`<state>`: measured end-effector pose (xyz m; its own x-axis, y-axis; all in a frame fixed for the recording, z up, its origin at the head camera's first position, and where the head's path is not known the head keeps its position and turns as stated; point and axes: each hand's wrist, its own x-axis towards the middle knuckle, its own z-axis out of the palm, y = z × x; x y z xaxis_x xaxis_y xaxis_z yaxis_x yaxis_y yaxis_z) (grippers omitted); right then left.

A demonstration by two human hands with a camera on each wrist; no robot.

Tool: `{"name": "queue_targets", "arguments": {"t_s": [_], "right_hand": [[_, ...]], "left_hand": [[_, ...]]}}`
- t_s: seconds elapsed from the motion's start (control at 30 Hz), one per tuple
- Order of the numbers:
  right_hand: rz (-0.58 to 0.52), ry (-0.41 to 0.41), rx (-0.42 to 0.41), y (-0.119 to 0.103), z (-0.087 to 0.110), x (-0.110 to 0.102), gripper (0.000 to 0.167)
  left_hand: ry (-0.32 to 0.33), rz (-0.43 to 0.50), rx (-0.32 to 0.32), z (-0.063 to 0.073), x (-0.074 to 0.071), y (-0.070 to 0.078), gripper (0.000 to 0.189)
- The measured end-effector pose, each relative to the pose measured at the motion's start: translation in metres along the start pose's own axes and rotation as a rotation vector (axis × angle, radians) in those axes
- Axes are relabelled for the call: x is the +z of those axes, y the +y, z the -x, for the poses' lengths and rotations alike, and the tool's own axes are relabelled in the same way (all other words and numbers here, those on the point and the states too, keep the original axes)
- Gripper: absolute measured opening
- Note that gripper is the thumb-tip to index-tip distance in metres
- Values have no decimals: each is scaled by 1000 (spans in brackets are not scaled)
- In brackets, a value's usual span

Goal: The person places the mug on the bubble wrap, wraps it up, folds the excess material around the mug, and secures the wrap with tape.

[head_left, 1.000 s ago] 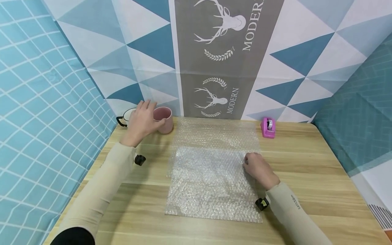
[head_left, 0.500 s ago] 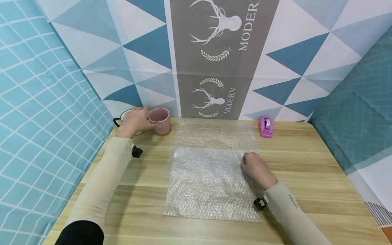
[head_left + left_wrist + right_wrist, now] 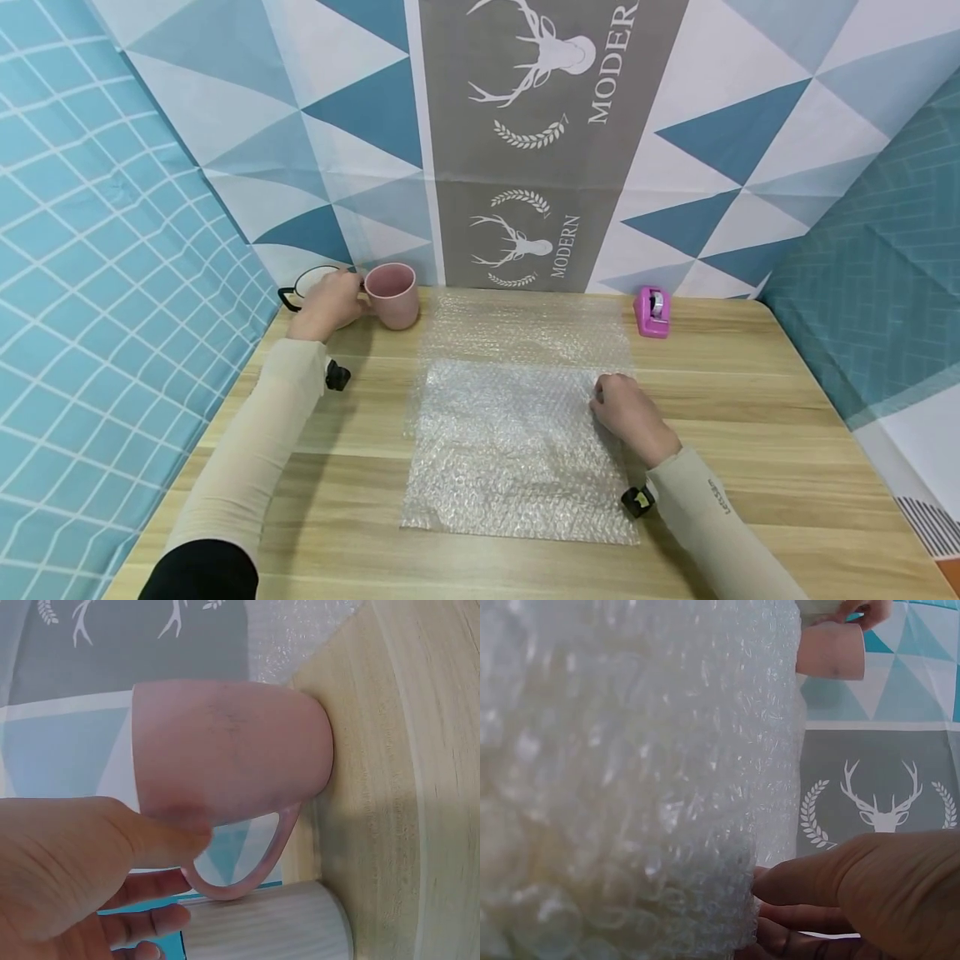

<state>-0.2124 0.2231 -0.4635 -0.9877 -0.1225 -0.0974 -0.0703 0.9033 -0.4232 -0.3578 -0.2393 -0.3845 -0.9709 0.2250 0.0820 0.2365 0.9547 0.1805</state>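
A pink mug [image 3: 393, 297] stands upright at the back left of the table, its handle toward my left hand [image 3: 332, 302]. In the left wrist view, the thumb [image 3: 171, 838] lies by the upper end of the pink mug's handle [image 3: 251, 881], with the fingers curled on the other side; I pinch the handle there. Behind this hand sits a white mug [image 3: 309, 283] with a dark rim and handle, partly hidden. My right hand [image 3: 633, 417] pinches the right edge of the bubble wrap [image 3: 517, 467], which lies flat in overlapping layers.
A pink tape dispenser [image 3: 652, 313] stands at the back right of the wooden table [image 3: 757, 417]. Patterned cloth [image 3: 555, 150] rises along the back edge, and blue checked cloth [image 3: 127, 275] borders the left side.
My left hand has come down from above the mugs to the pink mug's handle, and its fingers have drawn in. The right hand stays at the bubble wrap's edge.
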Motion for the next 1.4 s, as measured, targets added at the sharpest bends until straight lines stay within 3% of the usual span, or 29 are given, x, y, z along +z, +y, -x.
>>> {"name": "queue_targets", "arguments": {"t_s": [0.17,0.57,0.73,1.07,1.23,1.4], "right_hand": [[5,4,-5,0,0,1,14],[-16,9,-5,1,-2,2,14],[-22,19,-4,4,-3,4,16],[-17,21,-7,2,-2,7,9],[-18,32,-16,2,-2,6,10],[-9,44,-26,1,-2,5,9]], "left_hand": [[-7,9,0,1,3,-2,12],[-113,154,-28,2,14,-11,25],[-154,255,-51,1,18,-15,30],[-117,330,-106,9,22,-17,36],[-103,363,-89,17,11,-8,34],[-96,340,-37,27,-3,13,31]]}}
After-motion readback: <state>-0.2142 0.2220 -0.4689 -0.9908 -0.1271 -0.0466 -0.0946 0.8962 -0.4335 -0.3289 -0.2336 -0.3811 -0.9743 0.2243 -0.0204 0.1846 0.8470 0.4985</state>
